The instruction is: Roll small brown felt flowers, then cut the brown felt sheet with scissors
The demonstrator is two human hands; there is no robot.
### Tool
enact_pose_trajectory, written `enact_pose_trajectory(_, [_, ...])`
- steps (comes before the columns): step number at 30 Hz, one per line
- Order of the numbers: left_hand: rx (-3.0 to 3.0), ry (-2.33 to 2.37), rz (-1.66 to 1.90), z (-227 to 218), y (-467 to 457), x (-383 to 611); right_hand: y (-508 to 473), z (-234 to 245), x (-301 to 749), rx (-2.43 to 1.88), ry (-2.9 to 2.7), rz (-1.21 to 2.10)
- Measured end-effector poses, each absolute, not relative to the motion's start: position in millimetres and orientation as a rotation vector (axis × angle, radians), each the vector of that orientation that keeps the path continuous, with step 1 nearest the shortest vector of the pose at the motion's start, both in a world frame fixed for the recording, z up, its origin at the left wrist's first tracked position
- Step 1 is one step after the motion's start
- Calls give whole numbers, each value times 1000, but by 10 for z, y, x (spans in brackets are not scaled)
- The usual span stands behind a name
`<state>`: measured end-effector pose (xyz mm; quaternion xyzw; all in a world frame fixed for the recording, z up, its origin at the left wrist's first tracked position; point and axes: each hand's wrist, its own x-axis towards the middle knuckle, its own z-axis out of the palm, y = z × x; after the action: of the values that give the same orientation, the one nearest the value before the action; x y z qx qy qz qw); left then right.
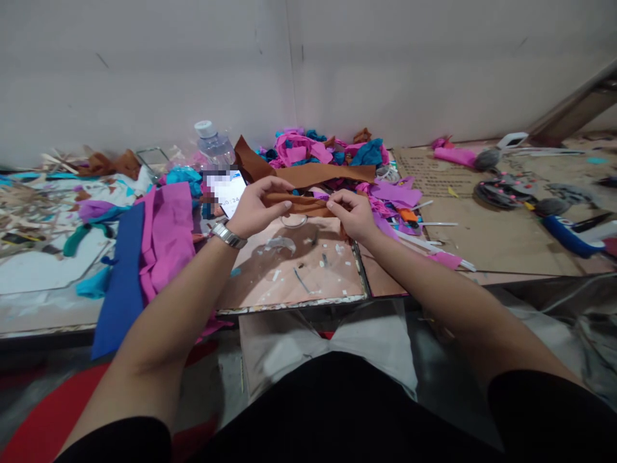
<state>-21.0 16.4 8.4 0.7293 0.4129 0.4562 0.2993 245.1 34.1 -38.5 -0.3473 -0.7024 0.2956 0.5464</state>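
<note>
A narrow strip of brown crepe paper (308,206) stretches between my two hands above the workbench (299,270). My left hand (260,207), with a metal watch at the wrist, grips the strip's left part between thumb and fingers. At the other end my right hand (353,213) pinches the strip with thumb and forefinger. Just behind my hands lies a wider brown crepe sheet (328,173). A phone (230,191) stands tilted by my left hand. Under the strip, a clear ring-shaped item (294,220) is partly hidden.
Pink crepe sheets (168,218) and a blue sheet (120,276) hang near the front edge at left. A capped plastic bottle (214,145) stands behind the phone. Mixed crepe scraps (308,151) are heaped at the back. Cardboard (463,225) with tools (573,238) lies right.
</note>
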Motion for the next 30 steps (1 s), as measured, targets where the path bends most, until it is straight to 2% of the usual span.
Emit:
enact_pose_trajectory(4, [1824, 1087, 1377, -6, 275, -228, 363, -379, 2449, -806, -1571, 726])
enact_pose_trajectory(10, [1830, 1034, 1817, -123, 449, -255, 368, -370, 2457, -811, -1487, 737])
enact_pose_trajectory(17, [1902, 1085, 1650, -90, 353, -221, 376, -375, 2457, -828, -1501, 760])
enact_pose_trajectory(23, [2005, 1060, 1737, -44, 362, -244, 381, -382, 2448, -834, -1501, 766])
enact_pose_trajectory(30, [1835, 1094, 1747, -84, 394, -234, 398, -393, 2450, -820, -1464, 809])
